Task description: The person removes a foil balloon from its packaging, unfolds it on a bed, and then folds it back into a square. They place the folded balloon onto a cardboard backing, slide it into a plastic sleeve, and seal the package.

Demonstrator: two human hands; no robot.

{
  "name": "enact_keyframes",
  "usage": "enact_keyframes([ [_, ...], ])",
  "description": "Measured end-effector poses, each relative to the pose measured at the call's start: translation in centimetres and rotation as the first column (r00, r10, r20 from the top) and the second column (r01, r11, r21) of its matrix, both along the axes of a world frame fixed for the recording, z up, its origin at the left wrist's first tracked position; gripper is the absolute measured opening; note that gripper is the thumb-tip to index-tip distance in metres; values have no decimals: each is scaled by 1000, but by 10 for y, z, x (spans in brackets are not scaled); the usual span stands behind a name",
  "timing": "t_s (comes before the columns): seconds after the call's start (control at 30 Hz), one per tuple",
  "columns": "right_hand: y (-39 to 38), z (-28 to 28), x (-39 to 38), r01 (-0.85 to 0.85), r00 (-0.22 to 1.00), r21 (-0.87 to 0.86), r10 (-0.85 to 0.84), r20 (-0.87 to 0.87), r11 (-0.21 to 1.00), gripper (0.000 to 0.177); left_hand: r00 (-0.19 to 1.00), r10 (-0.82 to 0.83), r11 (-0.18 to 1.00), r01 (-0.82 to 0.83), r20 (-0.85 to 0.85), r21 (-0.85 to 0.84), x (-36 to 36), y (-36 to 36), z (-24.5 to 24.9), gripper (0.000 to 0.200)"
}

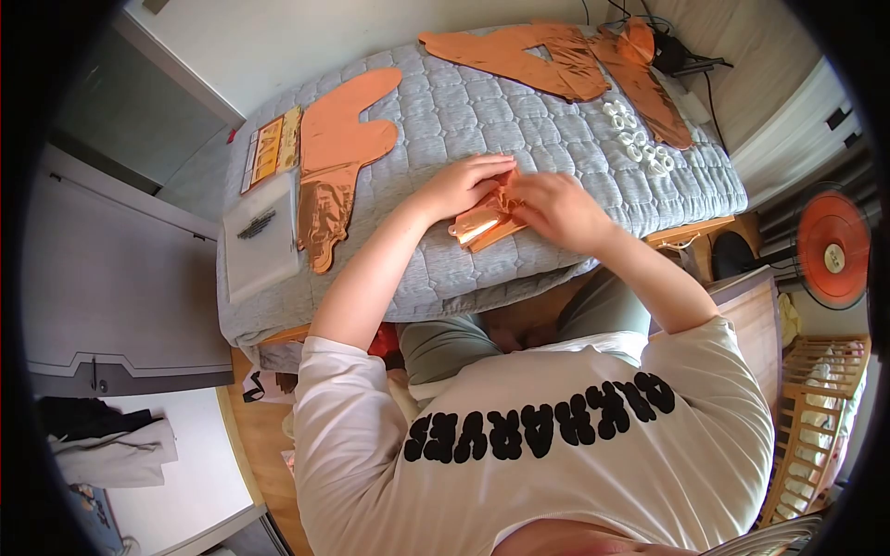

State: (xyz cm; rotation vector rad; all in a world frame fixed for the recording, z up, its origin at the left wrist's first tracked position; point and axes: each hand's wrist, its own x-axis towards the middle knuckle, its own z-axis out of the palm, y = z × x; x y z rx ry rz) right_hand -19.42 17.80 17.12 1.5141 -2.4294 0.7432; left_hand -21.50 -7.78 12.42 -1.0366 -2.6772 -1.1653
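A folded copper-coloured foil balloon lies on the grey quilted mattress in front of me, its shiny surface creased. My left hand is closed over its far left side, fingers together and fingertips partly hidden by the foil. From the right, my right hand has its fingers bent onto the foil, gripping it; some fingertips are hidden. Further left on the mattress a flat foil balloon is spread out, with a wrinkled shiny lower part. Another flat foil balloon lies at the back.
Left on the mattress are a printed package and clear plastic bags with dark thin sticks on top. White ribbon rolls and a crumpled foil balloon lie right. Beyond stand an orange fan and a wooden crib.
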Motion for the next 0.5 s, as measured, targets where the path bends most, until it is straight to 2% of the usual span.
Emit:
enact_keyframes([
  [0.1,0,-26,12,-1,996,-5,1,-93,1000,38,1000,3,997,-4,-26,-74,1,0,1,45],
  [0.17,5,-30,14,4,989,-11,-6,-148,1000,40,994,0,986,-19,-113,-165,3,0,2,43],
  [0.27,8,-28,11,-12,977,-22,7,-215,1000,37,995,15,976,-36,-96,-216,6,1,3,44],
  [0.33,9,-23,6,-57,993,-42,53,-104,997,32,994,60,980,-75,-86,-186,12,3,2,43],
  [0.37,8,-22,2,-59,993,-46,54,-105,997,32,992,104,982,-115,-74,-152,17,5,2,43],
  [0.4,8,-19,-5,-93,996,-78,92,-13,993,28,991,106,981,-117,-76,-156,23,10,1,43],
  [0.43,7,-17,-12,-124,988,-113,133,79,986,24,964,236,952,-255,-124,-170,32,18,-2,42],
  [0.47,6,-15,-19,-126,987,-116,136,81,985,24,917,359,905,-387,-172,-176,40,27,-5,42],
  [0.5,5,-11,-26,-104,977,-61,114,180,993,22,916,362,903,-390,-171,-181,47,36,-8,42],
])
